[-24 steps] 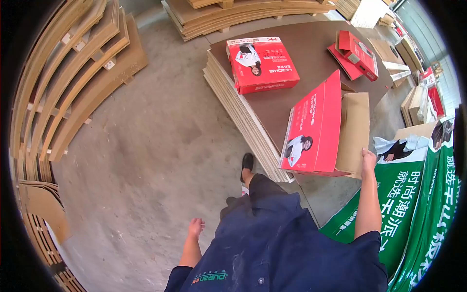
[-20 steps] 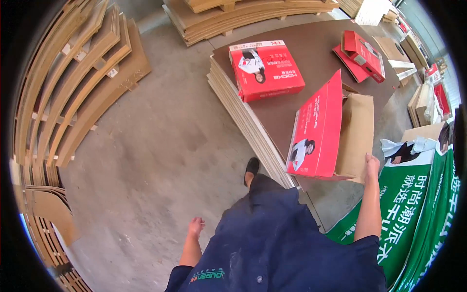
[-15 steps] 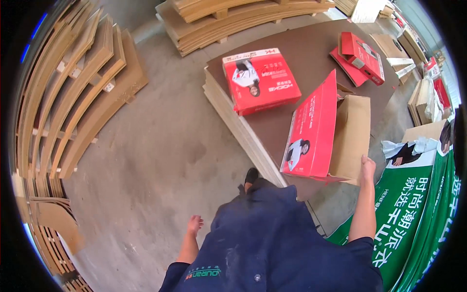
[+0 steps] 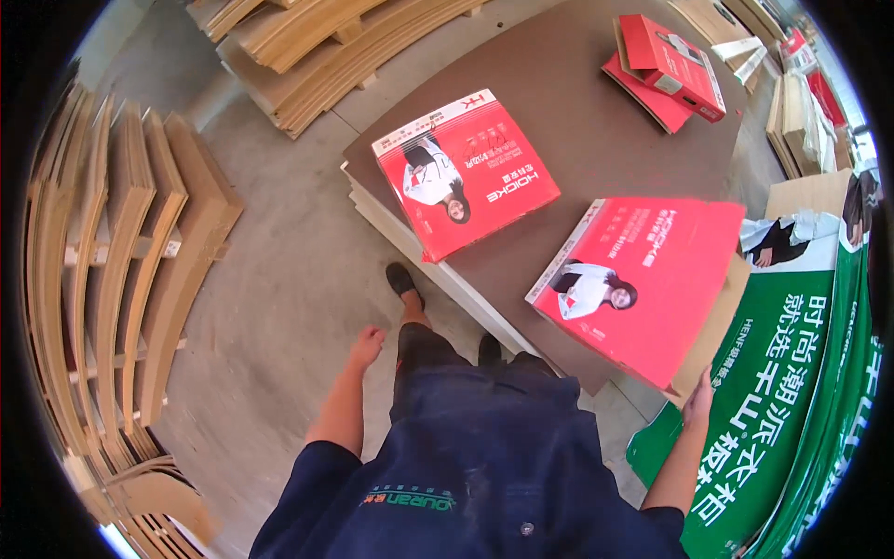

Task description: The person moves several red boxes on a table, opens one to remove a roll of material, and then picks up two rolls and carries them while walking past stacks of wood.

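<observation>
Grey concrete floor [image 4: 279, 270] lies under the person, scuffed and dusty. Over it hangs the left hand [image 4: 369, 345], fingers loosely bent, and I see nothing in it. The right hand [image 4: 698, 402] has its fingers bent around the lower edge of an open red carton [image 4: 652, 279], at the bare cardboard side. This carton is at the near right corner of the brown-topped panel stack [image 4: 447, 84], partly beyond its edge; whether it rests there fully, I cannot tell.

In my judgement, with only one hand at one edge, the carton could tip off the corner, or its thin wall could bend or tear. It could also push the closed red carton [image 4: 507, 182] just beside it.

To the right, a green banner [image 4: 782, 307] spreads. Farther on the stack, a smaller red carton [image 4: 689, 74] lies on a flat red piece [image 4: 656, 104]. Beyond are wooden panels [image 4: 345, 56] in piles.
</observation>
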A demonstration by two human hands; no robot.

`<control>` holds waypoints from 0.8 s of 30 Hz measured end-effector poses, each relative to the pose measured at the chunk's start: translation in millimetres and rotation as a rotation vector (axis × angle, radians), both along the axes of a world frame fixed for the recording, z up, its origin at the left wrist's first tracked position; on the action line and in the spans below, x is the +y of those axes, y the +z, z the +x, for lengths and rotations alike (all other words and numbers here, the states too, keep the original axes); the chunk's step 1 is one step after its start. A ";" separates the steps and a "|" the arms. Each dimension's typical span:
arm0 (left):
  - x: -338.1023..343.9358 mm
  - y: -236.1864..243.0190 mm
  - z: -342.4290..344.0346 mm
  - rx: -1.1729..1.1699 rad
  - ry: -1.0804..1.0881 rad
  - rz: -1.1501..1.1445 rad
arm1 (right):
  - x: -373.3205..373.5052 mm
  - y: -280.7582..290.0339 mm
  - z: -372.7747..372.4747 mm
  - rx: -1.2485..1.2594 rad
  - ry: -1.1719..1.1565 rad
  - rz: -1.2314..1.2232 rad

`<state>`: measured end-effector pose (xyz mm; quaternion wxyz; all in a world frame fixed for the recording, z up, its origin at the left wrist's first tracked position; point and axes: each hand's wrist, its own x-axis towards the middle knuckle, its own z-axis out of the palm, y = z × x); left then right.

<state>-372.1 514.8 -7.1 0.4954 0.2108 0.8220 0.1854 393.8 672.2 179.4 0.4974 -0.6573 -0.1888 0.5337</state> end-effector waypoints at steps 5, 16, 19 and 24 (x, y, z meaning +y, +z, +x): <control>142.2 -15.2 -49.4 0.048 -0.201 0.014 | -119.2 -29.0 -2.3 0.418 -0.106 -0.116; 395.0 -120.4 -54.5 -0.143 0.285 -0.257 | 54.7 -34.8 -335.3 -0.393 0.373 -0.709; 381.3 -154.4 -51.6 -0.089 0.704 -0.143 | 216.4 -95.8 -403.4 -0.609 0.673 -0.522; 415.8 -112.4 -7.3 0.212 0.805 -0.049 | 445.8 -214.9 -427.9 -0.823 0.731 -0.199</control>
